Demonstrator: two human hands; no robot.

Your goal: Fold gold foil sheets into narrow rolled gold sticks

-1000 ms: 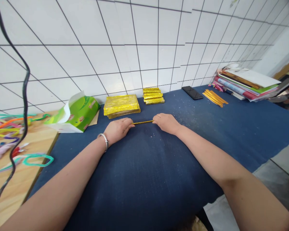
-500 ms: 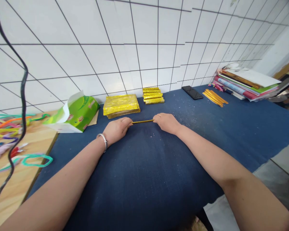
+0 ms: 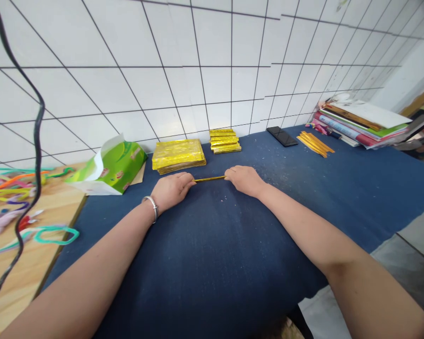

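Observation:
A narrow gold foil paper strip (image 3: pixel 209 179) stretches between my two hands, low over the dark blue tabletop (image 3: pixel 212 245). Its left end is pinched in the closed fingers of my left hand (image 3: pixel 173 190), which has a silver bangle at the wrist. My right hand (image 3: pixel 245 180) grips the other end, fingers curled and closed. Both fingertips hide the strip's ends. Just behind my left hand lies a thick stack of gold foil paper (image 3: pixel 178 155). Several folded gold strips (image 3: pixel 225 141) are piled beyond the gap between my hands.
Against the wall at right are a black phone (image 3: pixel 281 136), a fan of orange-gold strips (image 3: pixel 315 143) and stacked books (image 3: pixel 360 122). At left, a green and white packet (image 3: pixel 116 165) stands beside a wooden board (image 3: pixel 38 273) with pipe cleaners. A black cord (image 3: pixel 37 136) hangs in front.
Both hands keep their hold on the strip in nearly the same place. The view has shifted very slightly, and the black cord appears a little further right.

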